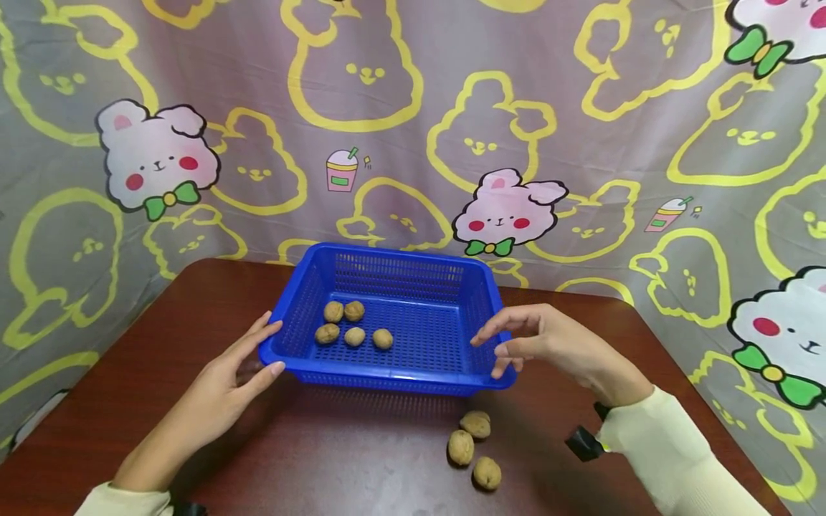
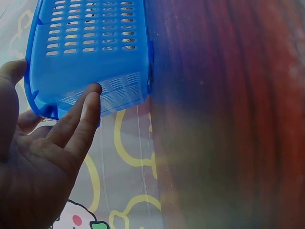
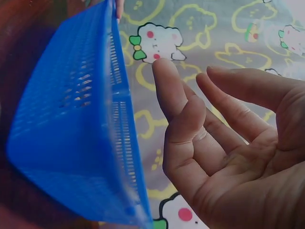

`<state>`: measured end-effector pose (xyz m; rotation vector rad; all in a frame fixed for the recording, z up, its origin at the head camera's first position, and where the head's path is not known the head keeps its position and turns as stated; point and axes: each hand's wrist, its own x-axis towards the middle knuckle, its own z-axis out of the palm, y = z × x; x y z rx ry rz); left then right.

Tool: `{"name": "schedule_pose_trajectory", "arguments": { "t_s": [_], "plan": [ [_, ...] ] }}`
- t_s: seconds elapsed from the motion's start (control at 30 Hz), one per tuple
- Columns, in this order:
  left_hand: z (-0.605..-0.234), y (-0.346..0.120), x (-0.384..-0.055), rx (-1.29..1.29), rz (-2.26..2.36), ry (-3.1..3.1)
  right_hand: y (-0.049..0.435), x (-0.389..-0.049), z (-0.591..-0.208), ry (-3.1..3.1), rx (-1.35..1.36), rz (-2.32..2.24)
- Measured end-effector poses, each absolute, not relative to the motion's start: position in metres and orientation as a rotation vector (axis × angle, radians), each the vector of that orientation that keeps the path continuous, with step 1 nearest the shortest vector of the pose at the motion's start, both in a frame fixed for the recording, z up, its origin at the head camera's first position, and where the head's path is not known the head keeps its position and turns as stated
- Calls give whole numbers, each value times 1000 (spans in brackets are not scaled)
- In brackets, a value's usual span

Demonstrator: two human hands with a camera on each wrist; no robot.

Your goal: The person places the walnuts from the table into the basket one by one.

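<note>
1. Patterned cloth beyond the left hand and right hand; dark reddish tabletop below both.
2. Between them, a blue basket, opening upward.
3. At its near left corner, left hand with fingers mostly straight and thumb well apart, touching the rim without a closed grip.
4. By the near right corner, right hand with fingers partly bent, gap wide, nothing held.
5. Inside, toward the left hand, five walnuts; on the tabletop, just nearside of the right hand, three walnuts.
6. Could skid or pivot under an uneven push, through such light, one-sided contact.
7. Could also scatter the loose three with a low sweep, because of round shells.
</note>
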<state>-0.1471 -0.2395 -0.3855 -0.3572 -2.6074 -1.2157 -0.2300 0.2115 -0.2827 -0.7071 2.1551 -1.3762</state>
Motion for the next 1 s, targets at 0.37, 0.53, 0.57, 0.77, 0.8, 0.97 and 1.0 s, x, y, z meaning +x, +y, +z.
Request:
{"name": "schedule_pose_trajectory", "arguments": {
  "t_s": [0.37, 0.53, 0.57, 0.77, 0.8, 0.97, 1.0],
  "plan": [
    [-386, -240, -148, -357, -1217, -2588, 244, -180, -319, 2125, -871, -1540],
    [-385, -241, -149, -354, -1219, -2587, 251, -168, -350, 2026, -972, -1649],
    [-385, -241, -149, -347, -1216, -2595, 251, -167, -357, 2016, -986, -1659],
    [-387, -241, -148, -349, -1227, -2593, 248, -170, -389, 2171, -937, -1576],
    [-387, -241, -147, -354, -1231, -2591, 247, -170, -393, 2189, -924, -1557],
    [-387, -240, -146, -365, -1233, -2593, 243, -174, -403, 2194, -894, -1523],
    [-386, -239, -146, -363, -1232, -2593, 242, -175, -404, 2210, -901, -1511]
  ]
}}
